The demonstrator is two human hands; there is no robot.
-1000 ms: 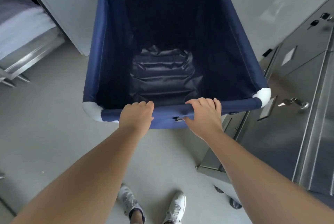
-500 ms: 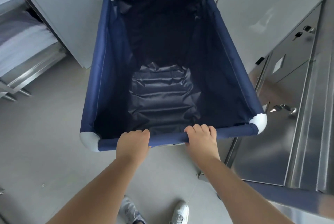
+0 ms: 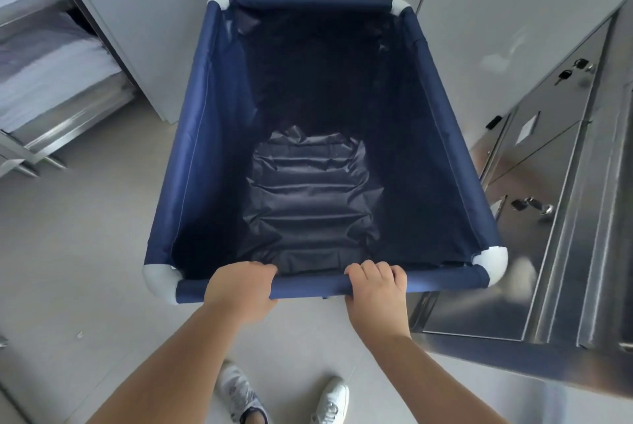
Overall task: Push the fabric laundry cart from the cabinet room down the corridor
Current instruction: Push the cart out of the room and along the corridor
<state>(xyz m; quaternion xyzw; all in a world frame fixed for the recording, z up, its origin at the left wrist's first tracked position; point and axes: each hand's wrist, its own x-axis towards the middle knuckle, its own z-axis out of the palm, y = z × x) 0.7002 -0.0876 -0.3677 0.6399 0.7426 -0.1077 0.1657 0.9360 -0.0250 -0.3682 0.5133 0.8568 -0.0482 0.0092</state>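
The navy fabric laundry cart [image 3: 191,163] fills the middle of the head view, with white plastic corners and a dark, wrinkled, empty liner. Its near rail runs across just in front of me. My left hand [image 3: 239,290] is curled over that rail left of centre. My right hand [image 3: 376,290] grips the same rail right of centre. The cart's far end points at a gap between two pale wall panels. Its wheels are hidden under the fabric.
Stainless steel cabinets [image 3: 555,218] with keys in their locks stand close along the cart's right side. A metal shelf rack with folded white linen [image 3: 44,81] is at the left. Pale walls [image 3: 154,12] flank a doorway ahead. Grey floor lies to the left.
The cart's near rail and both hands sit lower in the view, and the cart's whole far rail has come into sight. The cart has rolled forward along the cabinets toward the doorway.
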